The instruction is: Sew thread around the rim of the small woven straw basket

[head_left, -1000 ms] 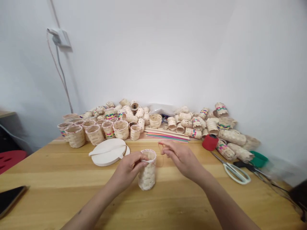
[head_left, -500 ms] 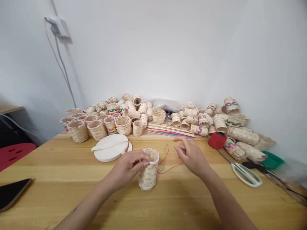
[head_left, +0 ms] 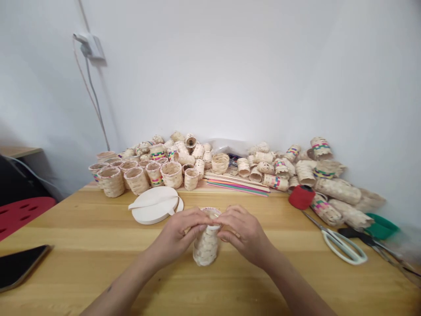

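Note:
A small pale woven basket [head_left: 206, 250] stands upright on the table in front of me, its rim bound with reddish-pink stitches along the far side. With thumb and fingers, my left hand [head_left: 184, 230] pinches the near left part of the rim. My right hand [head_left: 241, 232] has its fingers closed at the right of the same rim, fingertips meeting those of the left. Whatever lies between the right fingertips is hidden, and the thread cannot be made out now. The fingers cover much of the basket's mouth.
Finished-looking baskets [head_left: 110, 182] and a heap of woven tubes [head_left: 337, 191] line the wall. A roll of white strip [head_left: 154, 206], coloured strips [head_left: 237, 186], a red thread spool [head_left: 301, 197], white-handled scissors [head_left: 345, 248], a green container [head_left: 381, 227] and a phone [head_left: 23, 265] lie around.
My right hand has come left and down from the air beside the basket to its rim. The orange-red thread that hung between is out of sight. The left hand stays on the rim.

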### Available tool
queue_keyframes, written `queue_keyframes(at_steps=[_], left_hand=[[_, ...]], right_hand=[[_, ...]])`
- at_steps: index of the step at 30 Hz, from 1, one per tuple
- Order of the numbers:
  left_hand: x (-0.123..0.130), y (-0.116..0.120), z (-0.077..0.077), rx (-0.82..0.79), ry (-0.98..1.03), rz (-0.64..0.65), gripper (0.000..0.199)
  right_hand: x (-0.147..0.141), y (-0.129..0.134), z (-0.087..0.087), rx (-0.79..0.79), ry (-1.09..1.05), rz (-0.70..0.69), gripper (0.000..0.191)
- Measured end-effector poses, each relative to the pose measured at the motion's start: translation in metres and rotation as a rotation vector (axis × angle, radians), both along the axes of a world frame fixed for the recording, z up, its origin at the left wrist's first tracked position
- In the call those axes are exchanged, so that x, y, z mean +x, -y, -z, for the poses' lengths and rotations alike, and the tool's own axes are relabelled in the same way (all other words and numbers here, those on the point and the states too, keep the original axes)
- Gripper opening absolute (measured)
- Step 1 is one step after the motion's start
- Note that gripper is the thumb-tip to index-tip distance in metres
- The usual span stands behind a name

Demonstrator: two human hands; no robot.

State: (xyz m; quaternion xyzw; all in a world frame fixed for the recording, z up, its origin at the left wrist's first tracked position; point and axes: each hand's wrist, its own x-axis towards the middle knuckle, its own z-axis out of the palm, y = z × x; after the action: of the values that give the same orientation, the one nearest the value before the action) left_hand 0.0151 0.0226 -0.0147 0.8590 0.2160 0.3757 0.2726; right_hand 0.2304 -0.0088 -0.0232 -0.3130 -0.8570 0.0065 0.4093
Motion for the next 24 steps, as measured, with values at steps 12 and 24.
queue_keyframes(at_steps=[12,24], left_hand=[[0.001,-0.001,-0.001,-0.019,0.009,-0.061,0.018],[-0.005,0.003,-0.024,-0.062,-0.195,0.072,0.024]], right_hand=[[-0.005,0.004,0.002,-0.052,0.055,-0.026,0.012],[-0.005,0.008,-0.002,-0.04,0.133,-0.034,0.014]])
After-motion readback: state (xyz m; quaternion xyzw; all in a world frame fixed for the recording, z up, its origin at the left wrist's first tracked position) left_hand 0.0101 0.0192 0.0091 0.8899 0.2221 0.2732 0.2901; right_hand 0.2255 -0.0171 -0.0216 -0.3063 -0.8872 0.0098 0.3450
